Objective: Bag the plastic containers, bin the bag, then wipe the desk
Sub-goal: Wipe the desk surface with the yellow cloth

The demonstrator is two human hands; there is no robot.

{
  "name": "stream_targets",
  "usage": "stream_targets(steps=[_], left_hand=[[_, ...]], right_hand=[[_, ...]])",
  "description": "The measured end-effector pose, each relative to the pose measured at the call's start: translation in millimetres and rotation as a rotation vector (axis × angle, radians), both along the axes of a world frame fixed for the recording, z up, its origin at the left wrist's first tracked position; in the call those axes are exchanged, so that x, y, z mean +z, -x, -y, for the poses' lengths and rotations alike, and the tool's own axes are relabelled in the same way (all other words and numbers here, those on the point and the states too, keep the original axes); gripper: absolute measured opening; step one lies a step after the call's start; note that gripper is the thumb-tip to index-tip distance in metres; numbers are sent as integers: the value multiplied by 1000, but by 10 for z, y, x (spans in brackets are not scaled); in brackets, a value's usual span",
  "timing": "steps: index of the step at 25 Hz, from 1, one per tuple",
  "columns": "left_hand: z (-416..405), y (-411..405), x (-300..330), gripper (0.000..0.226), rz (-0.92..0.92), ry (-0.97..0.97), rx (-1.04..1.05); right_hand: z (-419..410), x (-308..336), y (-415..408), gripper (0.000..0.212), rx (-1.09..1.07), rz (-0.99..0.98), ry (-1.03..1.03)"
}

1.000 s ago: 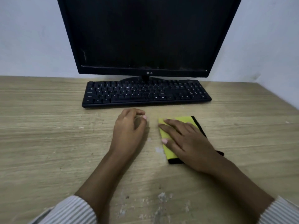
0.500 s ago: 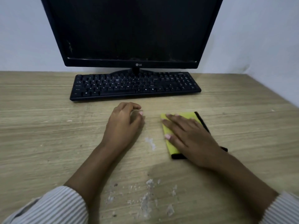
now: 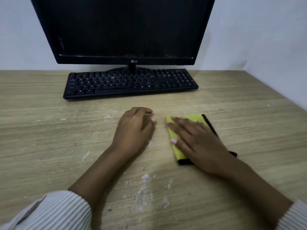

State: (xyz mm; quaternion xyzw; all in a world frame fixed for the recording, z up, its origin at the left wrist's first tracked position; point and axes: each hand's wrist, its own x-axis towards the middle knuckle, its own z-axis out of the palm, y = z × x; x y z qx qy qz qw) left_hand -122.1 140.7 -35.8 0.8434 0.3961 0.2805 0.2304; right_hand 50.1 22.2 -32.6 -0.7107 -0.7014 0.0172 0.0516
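A folded yellow cloth with black edging [image 3: 174,140] lies flat on the wooden desk [image 3: 49,138], right of centre. My right hand [image 3: 197,143] presses down on it with straight, spread fingers. My left hand [image 3: 134,130] rests on the bare desk just left of the cloth, fingers loosely curled and holding nothing. White smears and flecks [image 3: 144,191] mark the desk near its front edge. No plastic containers, bag or bin are in view.
A black keyboard [image 3: 131,83] lies across the back of the desk, with a dark LG monitor [image 3: 123,29] behind it against the white wall. The desk's right edge [image 3: 282,100] runs close to the side wall.
My right hand has slid the cloth slightly to the right. The view has tilted down and back, showing more smears at the desk front. My left hand stays put.
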Motion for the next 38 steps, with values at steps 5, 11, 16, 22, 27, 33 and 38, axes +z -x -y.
stream_targets(steps=[5,11,16,22,27,33,38], left_hand=[[58,-14,9,38,-44,-30,-47],[216,-92,28,41,-6,15,-113],[342,-221,40,43,-75,-29,-171],[291,-195,11,41,-20,-7,-153],[244,-404,9,40,-63,-37,-132],[163,-482,-2,36,-35,-45,-98],[182,-505,-11,36,-28,-87,-91]], right_hand=[[-459,-6,-224,55,-194,-33,44],[189,-24,76,62,47,11,-37],[-277,-1,-562,54,-264,-38,38],[374,-16,-149,61,1,-22,-27],[-26,5,-864,53,-292,-39,16],[181,-64,-253,59,-2,-16,-30],[-102,-11,-927,58,-236,-33,12]])
